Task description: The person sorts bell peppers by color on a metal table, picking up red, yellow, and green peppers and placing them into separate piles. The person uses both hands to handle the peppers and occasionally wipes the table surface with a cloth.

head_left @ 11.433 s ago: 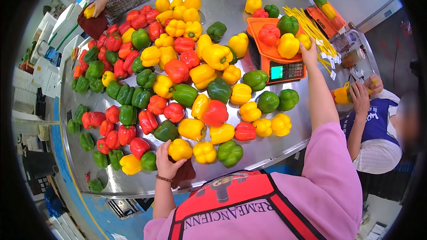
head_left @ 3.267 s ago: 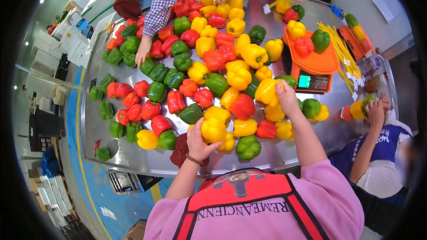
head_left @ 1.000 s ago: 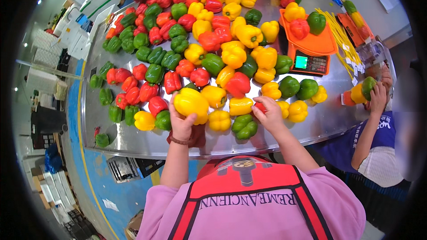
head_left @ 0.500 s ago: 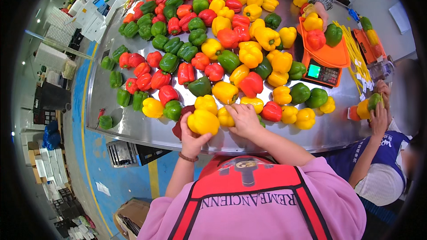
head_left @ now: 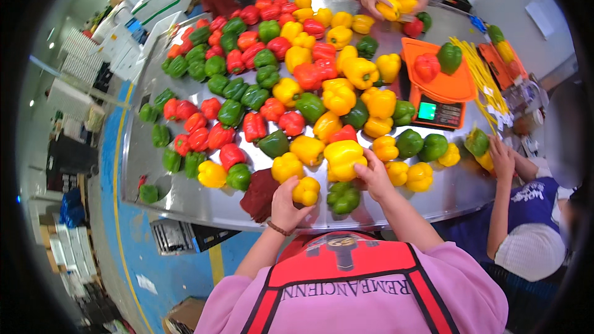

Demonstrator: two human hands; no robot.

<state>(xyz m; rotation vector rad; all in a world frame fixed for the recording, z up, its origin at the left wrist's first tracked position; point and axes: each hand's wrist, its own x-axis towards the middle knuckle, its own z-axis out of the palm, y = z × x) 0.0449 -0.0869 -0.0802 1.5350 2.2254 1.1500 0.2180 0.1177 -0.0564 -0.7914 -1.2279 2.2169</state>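
My left hand (head_left: 289, 208) is closed around a small yellow bell pepper (head_left: 305, 192) at the near edge of the table. To its right, my right hand (head_left: 377, 178) grips a larger yellow bell pepper (head_left: 344, 159), its thumb on the pepper's near side and other fingers largely hidden. Just below that pepper lies a green bell pepper (head_left: 343, 198), touched by neither hand. A crumpled dark red cloth (head_left: 260, 196) sits left of my left hand. Red, green and yellow peppers spread over the metal table (head_left: 427, 201) beyond my hands.
An orange scale (head_left: 438, 89) at the right bears a red and a green pepper. Yellow strips (head_left: 479, 77) lie beside it. Across the table, a co-worker's hands (head_left: 371, 0) hold yellow peppers; another person's hands (head_left: 504, 159) handle peppers at the right.
My left hand has shifted right and nearer, now on the small yellow pepper instead of a large one. My right hand now grips a large yellow pepper. The far co-worker took yellow peppers off the scale.
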